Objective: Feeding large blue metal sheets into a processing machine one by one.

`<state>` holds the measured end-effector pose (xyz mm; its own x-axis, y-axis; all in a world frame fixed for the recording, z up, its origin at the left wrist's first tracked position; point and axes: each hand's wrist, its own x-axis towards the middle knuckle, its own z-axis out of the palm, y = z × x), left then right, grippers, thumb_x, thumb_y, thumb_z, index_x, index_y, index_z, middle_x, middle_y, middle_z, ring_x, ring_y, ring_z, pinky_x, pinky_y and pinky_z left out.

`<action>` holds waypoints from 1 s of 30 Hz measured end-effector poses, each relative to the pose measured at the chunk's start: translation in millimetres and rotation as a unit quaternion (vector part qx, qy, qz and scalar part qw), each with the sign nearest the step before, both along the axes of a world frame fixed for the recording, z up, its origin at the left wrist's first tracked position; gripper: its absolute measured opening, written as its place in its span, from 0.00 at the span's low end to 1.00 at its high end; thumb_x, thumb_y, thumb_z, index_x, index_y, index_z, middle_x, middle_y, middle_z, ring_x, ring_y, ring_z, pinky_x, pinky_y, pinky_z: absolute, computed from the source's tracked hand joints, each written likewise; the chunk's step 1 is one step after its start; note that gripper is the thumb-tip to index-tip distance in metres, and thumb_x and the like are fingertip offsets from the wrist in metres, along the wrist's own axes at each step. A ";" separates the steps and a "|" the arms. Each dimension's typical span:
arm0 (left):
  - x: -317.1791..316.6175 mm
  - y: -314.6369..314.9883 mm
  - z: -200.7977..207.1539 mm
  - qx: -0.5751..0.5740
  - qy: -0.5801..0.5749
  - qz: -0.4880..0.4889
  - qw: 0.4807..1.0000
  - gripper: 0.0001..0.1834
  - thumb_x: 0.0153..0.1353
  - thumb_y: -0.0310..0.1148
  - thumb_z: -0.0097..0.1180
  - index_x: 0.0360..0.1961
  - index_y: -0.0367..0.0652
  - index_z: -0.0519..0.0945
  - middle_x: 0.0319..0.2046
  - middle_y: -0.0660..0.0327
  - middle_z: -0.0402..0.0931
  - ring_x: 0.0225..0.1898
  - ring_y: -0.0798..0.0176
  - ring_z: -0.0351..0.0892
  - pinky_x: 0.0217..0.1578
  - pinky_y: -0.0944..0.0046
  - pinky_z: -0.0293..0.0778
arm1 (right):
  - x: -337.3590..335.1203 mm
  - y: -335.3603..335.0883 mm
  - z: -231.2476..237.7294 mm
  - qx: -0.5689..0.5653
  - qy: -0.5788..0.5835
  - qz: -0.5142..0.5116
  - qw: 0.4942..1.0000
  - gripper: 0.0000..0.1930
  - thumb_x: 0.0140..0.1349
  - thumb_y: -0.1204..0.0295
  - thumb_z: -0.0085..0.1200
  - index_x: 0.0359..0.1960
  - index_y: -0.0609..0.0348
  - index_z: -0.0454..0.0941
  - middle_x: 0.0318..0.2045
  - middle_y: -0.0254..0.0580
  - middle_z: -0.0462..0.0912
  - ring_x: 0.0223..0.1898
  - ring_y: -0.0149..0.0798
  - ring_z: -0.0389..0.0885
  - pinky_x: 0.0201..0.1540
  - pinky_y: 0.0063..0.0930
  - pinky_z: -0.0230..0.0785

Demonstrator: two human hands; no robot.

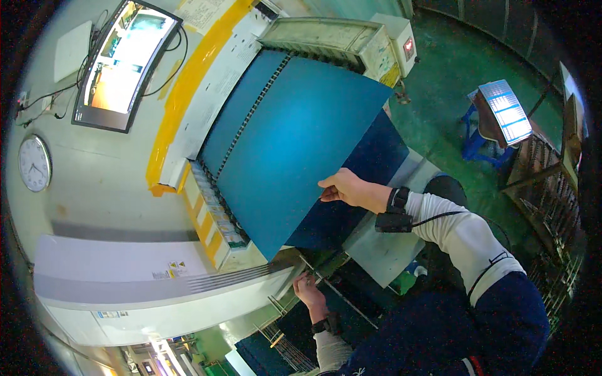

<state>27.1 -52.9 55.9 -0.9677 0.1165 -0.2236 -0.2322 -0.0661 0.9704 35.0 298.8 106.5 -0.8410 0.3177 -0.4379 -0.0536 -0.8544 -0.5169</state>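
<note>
A large blue sheet (301,125) lies on the roller conveyor (251,109) at the machine's opening. My right hand (342,189) pinches the sheet's near right edge between thumb and fingers. Beneath that edge, a darker blue sheet (351,194) shows, resting partly over a pale grey board (392,235). Lower down, my left hand (309,293) is closed with curled fingers, beside a thin metal rod (338,293) and below the blue sheet's near corner. What it holds, if anything, is too small to make out.
Yellow-striped machine side rails (204,219) flank the rollers. A white air conditioner (125,288) is at the lower left, near a wall clock (34,163) and a monitor (125,62). A blue stool (483,138) bearing papers (506,113) and metal racks (539,188) stand at the right.
</note>
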 end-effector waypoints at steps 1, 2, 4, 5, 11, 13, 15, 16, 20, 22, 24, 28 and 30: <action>0.0 0.4 0.3 -0.010 0.001 -0.008 1.000 0.05 0.59 0.34 0.48 0.34 0.45 0.72 0.37 0.62 0.73 0.40 0.63 0.73 0.42 0.56 0.72 | -0.2 0.5 0.3 0.002 -0.004 0.002 1.000 0.07 0.56 0.78 0.57 0.29 0.71 0.72 0.24 0.49 0.75 0.24 0.47 0.79 0.26 0.41 0.80; -0.2 1.8 0.4 -0.012 0.002 -0.009 1.000 0.06 0.59 0.34 0.48 0.34 0.45 0.72 0.37 0.62 0.73 0.41 0.63 0.73 0.42 0.56 0.72 | -0.1 1.5 1.1 0.003 -0.004 0.001 1.000 0.07 0.56 0.78 0.57 0.30 0.71 0.72 0.24 0.50 0.75 0.24 0.47 0.79 0.26 0.42 0.80; -0.2 3.6 0.4 -0.015 0.004 -0.008 1.000 0.06 0.58 0.34 0.49 0.34 0.45 0.72 0.37 0.62 0.72 0.42 0.63 0.72 0.42 0.57 0.71 | -0.1 2.5 2.0 0.004 -0.005 -0.001 1.000 0.07 0.56 0.78 0.57 0.30 0.71 0.72 0.24 0.50 0.74 0.24 0.47 0.79 0.26 0.42 0.80; -1.6 3.3 0.4 -0.018 0.001 -0.006 1.000 0.06 0.58 0.34 0.49 0.34 0.45 0.72 0.37 0.63 0.72 0.43 0.63 0.71 0.42 0.57 0.71 | -1.4 2.4 2.5 0.004 -0.006 -0.002 1.000 0.07 0.56 0.78 0.57 0.30 0.71 0.72 0.24 0.50 0.74 0.24 0.46 0.78 0.26 0.42 0.80; -9.6 -2.6 -2.8 -0.018 -0.004 0.001 1.000 0.07 0.57 0.36 0.49 0.35 0.45 0.72 0.39 0.63 0.71 0.45 0.62 0.70 0.42 0.56 0.70 | -11.0 -0.8 -1.0 -0.012 -0.004 -0.005 1.000 0.07 0.55 0.80 0.56 0.29 0.71 0.71 0.26 0.50 0.74 0.23 0.45 0.77 0.26 0.44 0.80; -16.3 -11.2 -4.7 -0.021 0.006 -0.019 1.000 0.08 0.58 0.36 0.48 0.36 0.45 0.72 0.39 0.62 0.71 0.44 0.61 0.71 0.43 0.56 0.70 | -15.8 -5.4 4.7 -0.013 0.001 -0.012 1.000 0.06 0.54 0.80 0.56 0.29 0.70 0.71 0.26 0.50 0.73 0.22 0.44 0.76 0.27 0.45 0.80; -14.3 -0.1 -2.8 -0.048 0.045 -0.028 0.997 0.08 0.56 0.31 0.49 0.35 0.41 0.74 0.38 0.59 0.72 0.43 0.58 0.73 0.42 0.56 0.72 | -15.3 4.2 0.0 -0.001 0.000 -0.014 1.000 0.07 0.55 0.79 0.55 0.32 0.72 0.72 0.25 0.51 0.75 0.26 0.48 0.79 0.31 0.44 0.79; -15.6 8.5 -0.1 -0.060 0.066 -0.037 0.995 0.07 0.55 0.29 0.49 0.34 0.38 0.75 0.37 0.57 0.73 0.42 0.56 0.74 0.42 0.56 0.73 | -15.9 10.9 0.3 0.005 0.000 -0.019 1.000 0.07 0.55 0.79 0.54 0.33 0.73 0.72 0.25 0.51 0.76 0.27 0.50 0.80 0.33 0.43 0.78; -19.9 -2.5 -12.4 -0.068 -0.023 -0.043 0.996 0.13 0.58 0.29 0.46 0.41 0.31 0.72 0.43 0.55 0.70 0.42 0.54 0.74 0.44 0.55 0.74 | -16.3 16.0 -14.0 0.105 -0.034 0.065 0.992 0.08 0.54 0.75 0.57 0.32 0.69 0.75 0.29 0.52 0.79 0.30 0.47 0.82 0.32 0.38 0.77; -16.0 -21.4 -12.4 -0.125 0.014 -0.084 0.989 0.17 0.58 0.30 0.44 0.46 0.31 0.70 0.44 0.52 0.69 0.45 0.53 0.72 0.47 0.55 0.71 | -19.9 1.4 -4.2 0.101 -0.023 0.047 0.994 0.09 0.53 0.72 0.59 0.26 0.67 0.75 0.23 0.50 0.78 0.25 0.46 0.80 0.28 0.39 0.77; -19.6 -25.1 -13.8 -0.095 -0.015 -0.048 0.994 0.20 0.58 0.35 0.43 0.50 0.35 0.68 0.44 0.51 0.69 0.49 0.53 0.69 0.50 0.53 0.67 | -18.7 -2.0 5.6 0.096 -0.012 0.024 0.995 0.12 0.52 0.68 0.61 0.21 0.65 0.74 0.17 0.47 0.76 0.19 0.45 0.78 0.23 0.41 0.77; -9.3 2.9 -8.9 -0.110 -0.021 -0.063 0.992 0.21 0.59 0.42 0.44 0.50 0.41 0.70 0.51 0.54 0.67 0.50 0.53 0.68 0.50 0.52 0.67 | 2.6 17.2 1.4 0.114 0.002 0.069 0.991 0.15 0.56 0.63 0.59 0.31 0.67 0.76 0.25 0.48 0.79 0.22 0.43 0.79 0.23 0.37 0.75; -7.5 -2.8 -12.4 -0.087 0.054 -0.069 0.992 0.22 0.59 0.45 0.45 0.49 0.40 0.70 0.49 0.55 0.69 0.51 0.53 0.67 0.52 0.51 0.63 | 8.8 14.4 5.9 0.165 0.029 0.128 0.978 0.19 0.54 0.57 0.60 0.29 0.64 0.78 0.26 0.45 0.80 0.23 0.38 0.78 0.26 0.34 0.73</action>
